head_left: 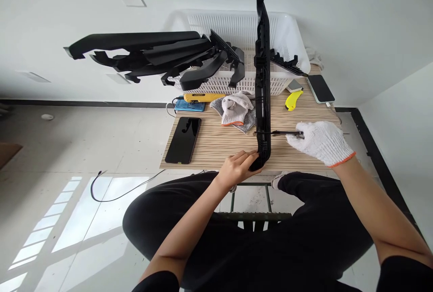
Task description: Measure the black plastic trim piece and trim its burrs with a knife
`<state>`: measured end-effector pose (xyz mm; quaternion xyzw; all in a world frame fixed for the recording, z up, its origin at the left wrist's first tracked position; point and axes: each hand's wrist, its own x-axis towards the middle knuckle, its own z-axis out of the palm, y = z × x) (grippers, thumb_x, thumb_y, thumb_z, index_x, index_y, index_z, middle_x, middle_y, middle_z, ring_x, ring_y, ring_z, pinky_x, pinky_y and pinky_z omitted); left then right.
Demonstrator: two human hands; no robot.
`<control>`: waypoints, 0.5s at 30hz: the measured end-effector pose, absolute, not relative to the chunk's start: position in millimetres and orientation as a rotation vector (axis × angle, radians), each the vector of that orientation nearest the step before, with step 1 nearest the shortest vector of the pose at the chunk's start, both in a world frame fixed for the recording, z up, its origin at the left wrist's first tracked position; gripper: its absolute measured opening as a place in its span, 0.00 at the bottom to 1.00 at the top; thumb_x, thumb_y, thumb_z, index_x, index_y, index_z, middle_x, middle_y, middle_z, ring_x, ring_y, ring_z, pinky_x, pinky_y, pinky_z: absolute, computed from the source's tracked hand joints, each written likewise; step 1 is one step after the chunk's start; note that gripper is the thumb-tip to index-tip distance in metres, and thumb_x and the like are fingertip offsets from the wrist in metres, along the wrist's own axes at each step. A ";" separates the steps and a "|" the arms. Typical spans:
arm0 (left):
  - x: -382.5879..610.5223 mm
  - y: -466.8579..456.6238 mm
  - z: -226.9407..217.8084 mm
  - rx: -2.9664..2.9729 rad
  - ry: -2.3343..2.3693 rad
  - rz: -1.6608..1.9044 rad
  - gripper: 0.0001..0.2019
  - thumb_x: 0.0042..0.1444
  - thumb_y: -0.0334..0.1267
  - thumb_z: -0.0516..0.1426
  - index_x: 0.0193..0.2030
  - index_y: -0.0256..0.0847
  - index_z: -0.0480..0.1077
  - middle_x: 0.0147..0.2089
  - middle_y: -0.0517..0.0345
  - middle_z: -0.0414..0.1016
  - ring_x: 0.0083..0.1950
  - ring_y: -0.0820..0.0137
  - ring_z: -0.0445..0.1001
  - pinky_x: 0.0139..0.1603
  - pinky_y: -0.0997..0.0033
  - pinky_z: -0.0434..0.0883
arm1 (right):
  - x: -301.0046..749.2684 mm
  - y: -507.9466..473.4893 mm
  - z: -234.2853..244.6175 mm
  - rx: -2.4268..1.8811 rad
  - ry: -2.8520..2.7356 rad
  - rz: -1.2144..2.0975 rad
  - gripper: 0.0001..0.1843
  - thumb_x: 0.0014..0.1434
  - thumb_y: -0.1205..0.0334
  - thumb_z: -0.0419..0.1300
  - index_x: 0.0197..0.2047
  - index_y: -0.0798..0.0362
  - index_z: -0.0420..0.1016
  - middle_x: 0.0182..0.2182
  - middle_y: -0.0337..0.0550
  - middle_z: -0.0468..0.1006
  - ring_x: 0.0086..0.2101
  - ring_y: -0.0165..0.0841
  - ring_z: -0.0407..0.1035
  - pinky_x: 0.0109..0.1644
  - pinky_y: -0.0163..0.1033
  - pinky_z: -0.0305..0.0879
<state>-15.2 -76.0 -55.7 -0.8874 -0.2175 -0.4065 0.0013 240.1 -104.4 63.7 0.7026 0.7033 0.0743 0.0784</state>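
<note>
Blade [279,133] at right edge of black trim [263,80], open tabletop [216,143] beside right hand [321,141]

We're in bright, even daylight here. Window light falls in pale panes across the glossy floor [50,238] at lower left, with some glare. Shadows are soft under the table [216,148]. The middle is sharp. The black moulding [263,80] reads as near silhouette, and the gloved right hand [321,141] almost bleaches out. At the edges, straight lines bow.
</note>
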 end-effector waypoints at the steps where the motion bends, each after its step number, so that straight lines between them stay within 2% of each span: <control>1: -15.2 -76.1 -55.8 -2.786 -0.680 -1.272 0.14 0.60 0.42 0.66 0.50 0.42 0.73 0.42 0.56 0.85 0.32 0.70 0.81 0.30 0.72 0.77 | 239.4 -103.4 62.9 2.091 2.115 0.219 0.26 0.65 0.41 0.50 0.32 0.52 0.77 0.21 0.50 0.75 0.23 0.39 0.66 0.28 0.40 0.38; 10: -15.1 -76.0 -55.4 -2.765 -0.685 -1.285 0.12 0.62 0.42 0.65 0.47 0.40 0.72 0.43 0.56 0.86 0.33 0.70 0.82 0.31 0.71 0.77 | 240.2 -98.3 60.2 1.922 2.131 0.265 0.25 0.68 0.49 0.43 0.38 0.54 0.77 0.24 0.52 0.78 0.24 0.38 0.66 0.29 0.41 0.37; 15: -14.3 -75.3 -56.5 -2.777 -0.676 -1.281 0.14 0.60 0.41 0.67 0.49 0.40 0.72 0.43 0.55 0.86 0.33 0.69 0.82 0.32 0.71 0.78 | 244.4 -100.0 57.1 1.962 2.133 0.319 0.27 0.69 0.47 0.43 0.37 0.54 0.77 0.23 0.51 0.77 0.23 0.38 0.66 0.29 0.40 0.35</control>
